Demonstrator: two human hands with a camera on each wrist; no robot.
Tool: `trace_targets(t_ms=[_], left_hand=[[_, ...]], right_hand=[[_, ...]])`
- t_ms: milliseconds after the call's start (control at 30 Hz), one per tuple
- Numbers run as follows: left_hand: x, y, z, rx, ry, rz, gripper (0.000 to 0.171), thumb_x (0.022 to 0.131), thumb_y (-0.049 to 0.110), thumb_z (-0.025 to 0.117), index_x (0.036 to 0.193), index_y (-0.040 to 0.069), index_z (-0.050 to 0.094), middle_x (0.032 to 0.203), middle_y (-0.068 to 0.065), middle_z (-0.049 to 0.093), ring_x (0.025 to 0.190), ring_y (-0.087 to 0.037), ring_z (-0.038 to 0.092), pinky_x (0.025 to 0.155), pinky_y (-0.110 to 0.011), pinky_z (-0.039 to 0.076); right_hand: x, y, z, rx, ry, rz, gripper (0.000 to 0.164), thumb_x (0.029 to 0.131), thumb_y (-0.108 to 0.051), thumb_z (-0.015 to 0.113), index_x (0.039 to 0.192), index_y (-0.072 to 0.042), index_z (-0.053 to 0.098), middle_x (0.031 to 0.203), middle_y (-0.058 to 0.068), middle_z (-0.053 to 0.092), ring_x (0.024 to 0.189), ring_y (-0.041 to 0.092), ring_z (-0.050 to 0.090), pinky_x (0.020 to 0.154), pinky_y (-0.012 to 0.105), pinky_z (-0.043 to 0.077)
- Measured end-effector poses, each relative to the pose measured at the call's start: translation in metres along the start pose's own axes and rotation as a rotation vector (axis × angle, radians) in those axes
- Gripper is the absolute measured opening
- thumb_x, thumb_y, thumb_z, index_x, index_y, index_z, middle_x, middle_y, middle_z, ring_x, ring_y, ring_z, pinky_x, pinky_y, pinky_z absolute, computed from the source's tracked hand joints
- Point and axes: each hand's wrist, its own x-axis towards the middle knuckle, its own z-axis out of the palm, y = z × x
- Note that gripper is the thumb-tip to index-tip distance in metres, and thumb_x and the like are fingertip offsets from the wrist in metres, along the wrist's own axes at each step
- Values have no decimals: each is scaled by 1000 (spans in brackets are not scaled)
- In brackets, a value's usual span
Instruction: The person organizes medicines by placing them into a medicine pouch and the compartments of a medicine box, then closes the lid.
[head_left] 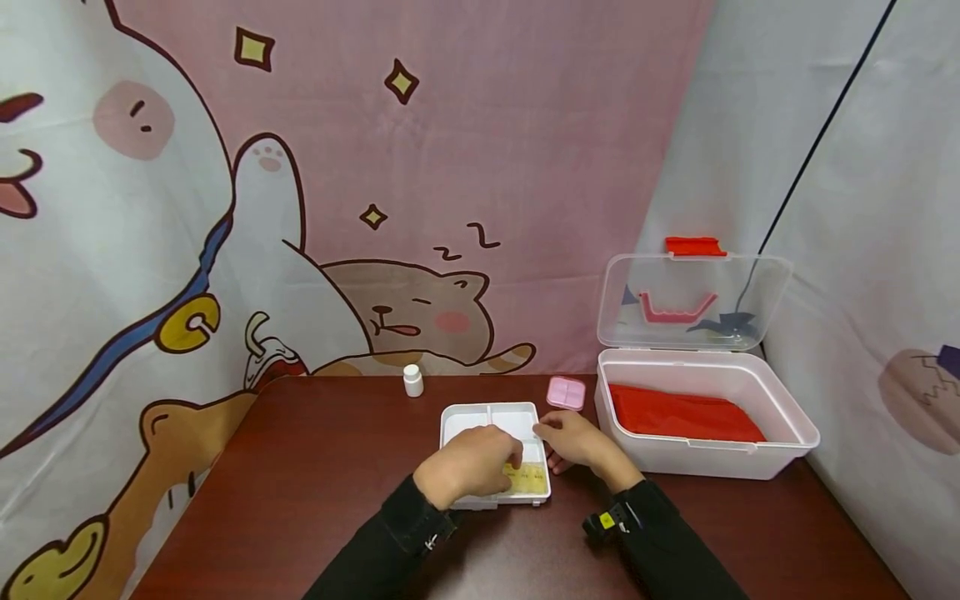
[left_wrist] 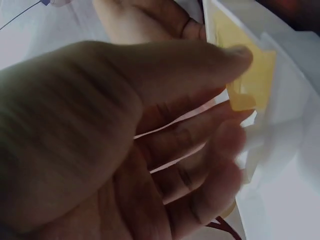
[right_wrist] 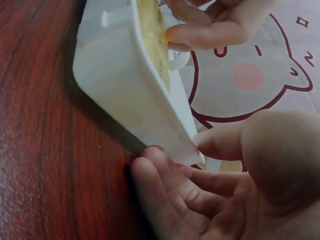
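Note:
A shallow white compartment box (head_left: 459,421) lies on the table below both hands. In its near right compartment is a thin, see-through yellow piece (head_left: 531,479) with small dark print; its kind is unclear. My left hand (head_left: 474,462) reaches over the box, thumb on the yellow piece (left_wrist: 257,75) and a fingertip at its edge. My right hand (head_left: 581,442) grips the box's right wall, thumb at the rim and fingers low on the outside, as the white side (right_wrist: 125,90) shows in the right wrist view. The left hand covers the box's near left part.
Behind the box stands a small white bottle (head_left: 412,381). A pink pill case (head_left: 566,392) sits beyond the right hand. To the right, a pale storage bin (head_left: 675,457) with its clear lid (head_left: 675,287) raised holds a red cloth-like item (head_left: 682,412). A printed curtain (head_left: 525,167) hangs behind the table.

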Motion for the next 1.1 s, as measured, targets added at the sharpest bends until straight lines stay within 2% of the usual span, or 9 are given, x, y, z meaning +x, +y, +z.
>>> trace_targets(t_ms=[333, 467, 533, 600, 700, 800, 867, 967, 1100], left_hand=[[-1, 5, 5, 58, 12, 7, 16, 87, 21, 91, 100, 22, 83, 99, 6, 80, 91, -11, 72, 86, -34, 60], [-2, -3, -5, -18, 6, 4, 16, 91, 25, 89, 105, 22, 84, 104, 6, 80, 94, -10, 71, 85, -34, 59], [-3, -14, -15, -84, 34, -8, 16, 95, 27, 86, 109, 20, 84, 105, 5, 80, 95, -10, 71, 84, -34, 58], [-6, -29, -26, -142, 108, -33, 16, 98, 28, 83, 111, 18, 83, 105, 4, 80, 95, -11, 71, 82, -34, 58], [-10, -60, -38, -212, 310, -107, 16, 101, 25, 80, 114, 15, 82, 108, 0, 81, 96, -16, 73, 83, -39, 60], [-13, -94, -38, -245, 526, -222, 19, 102, 21, 79, 118, 12, 80, 113, -7, 80, 103, -24, 73, 86, -46, 61], [-16, -115, -34, -262, 616, -311, 24, 103, 21, 78, 124, 10, 78, 119, -12, 78, 107, -30, 72, 89, -50, 60], [-18, -139, -26, -291, 663, -409, 32, 104, 21, 76, 132, 6, 75, 126, -19, 75, 112, -37, 70, 92, -55, 59], [-16, -155, -18, -315, 642, -448, 42, 104, 21, 75, 142, 3, 69, 136, -23, 71, 121, -43, 69, 98, -58, 58]], right_hand=[[-5, -3, 3, -36, 27, -19, 37, 109, -23, 65, 136, 3, 67, 92, 13, 71, 68, 23, 71, 61, 38, 65], [-6, -6, 2, -59, 33, -20, 39, 109, -22, 66, 138, 4, 67, 95, 14, 72, 68, 24, 72, 60, 38, 65], [-5, -7, 2, -69, 37, -18, 40, 109, -23, 66, 138, 3, 66, 97, 13, 72, 68, 25, 72, 60, 39, 65], [-5, -8, 1, -80, 40, -20, 41, 109, -23, 66, 139, 3, 66, 98, 14, 73, 67, 25, 72, 60, 39, 65], [-5, -10, 1, -93, 49, -21, 42, 109, -23, 66, 141, 3, 65, 99, 14, 73, 68, 25, 72, 61, 38, 65], [-6, -10, 1, -114, 53, -23, 43, 109, -23, 66, 143, 3, 64, 100, 14, 74, 68, 24, 72, 62, 38, 65], [-7, -10, 1, -126, 54, -18, 43, 109, -23, 66, 143, 3, 64, 99, 13, 74, 68, 24, 72, 63, 38, 65], [-9, -9, 2, -141, 54, -17, 43, 108, -23, 67, 143, 3, 64, 100, 13, 74, 69, 24, 72, 64, 39, 65], [-8, -8, 3, -144, 59, -27, 41, 108, -22, 68, 141, 2, 65, 100, 12, 74, 69, 24, 71, 64, 38, 65]])
